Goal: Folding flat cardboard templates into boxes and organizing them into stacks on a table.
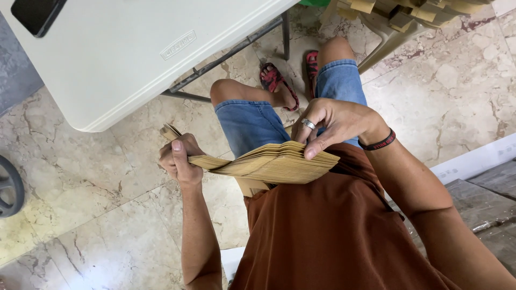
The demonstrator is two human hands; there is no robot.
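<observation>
My left hand (180,159) is closed in a fist around one end of a thick fanned stack of flat tan paper envelopes (274,162). My right hand (333,122) rests on the stack's other end, fingers curled, with the fingertips pressing its top edge. The stack sits above my lap, over my blue denim shorts (252,123) and rust-brown shirt (333,236). A white plastic folding counter (123,59) stands ahead of my knees; it bears a small rectangular embossed label (178,45) near its edge and a flat black rectangular device (36,14) at the far corner. Beige marble floor (80,188) lies below.
</observation>
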